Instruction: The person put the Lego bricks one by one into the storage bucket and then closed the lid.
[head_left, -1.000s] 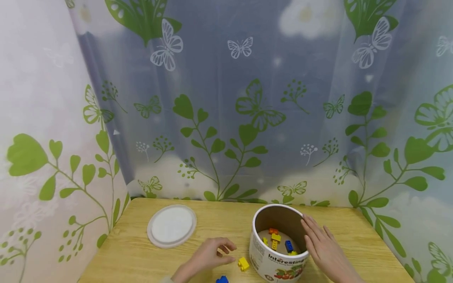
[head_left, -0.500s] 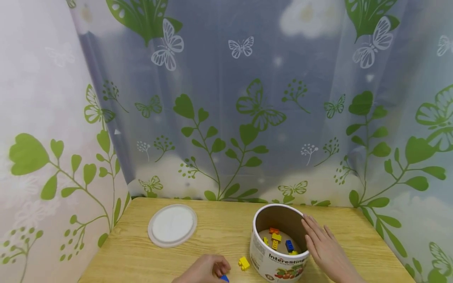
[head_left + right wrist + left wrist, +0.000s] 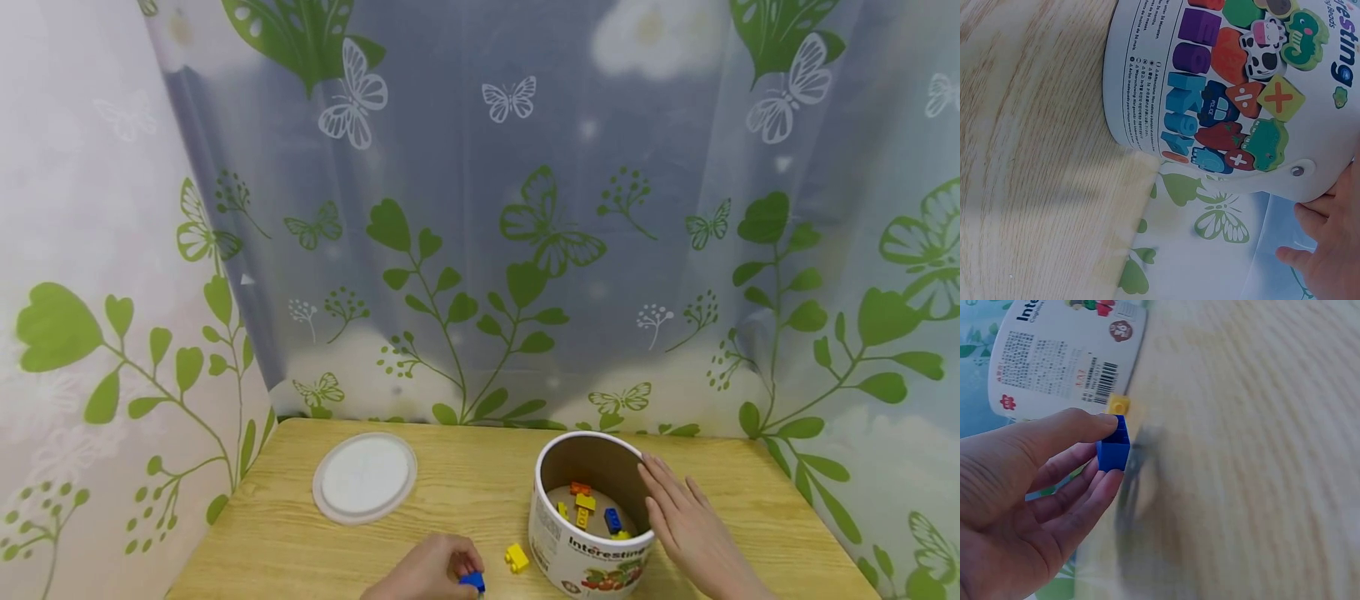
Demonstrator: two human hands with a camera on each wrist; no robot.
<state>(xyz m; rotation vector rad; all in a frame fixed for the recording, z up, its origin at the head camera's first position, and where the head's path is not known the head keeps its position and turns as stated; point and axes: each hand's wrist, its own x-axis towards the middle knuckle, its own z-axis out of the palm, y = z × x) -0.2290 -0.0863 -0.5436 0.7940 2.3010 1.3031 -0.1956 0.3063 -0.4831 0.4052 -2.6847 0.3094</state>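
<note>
Between thumb and fingertips, my left hand (image 3: 435,571) pinches a blue toy brick (image 3: 1113,447) near the table's front. Just right of it a yellow toy brick (image 3: 516,558) lies on the wood, beside a white round tub (image 3: 588,554). Inside the tub are several toy bricks: an orange one (image 3: 580,489), yellow ones (image 3: 585,502) and a blue one (image 3: 612,521). My right hand (image 3: 693,533) rests with straight fingers against the tub's right rim and side. In the right wrist view only part of that hand (image 3: 1322,231) shows, at the printed wall.
A round white lid (image 3: 365,477) lies flat at the back left of the wooden table (image 3: 285,542). Behind the table hangs a curtain (image 3: 465,250) printed with leaves and butterflies.
My left hand has come down and towards me, taken hold of the blue brick, and lifted it slightly. The right hand and the tub have stayed in place.
</note>
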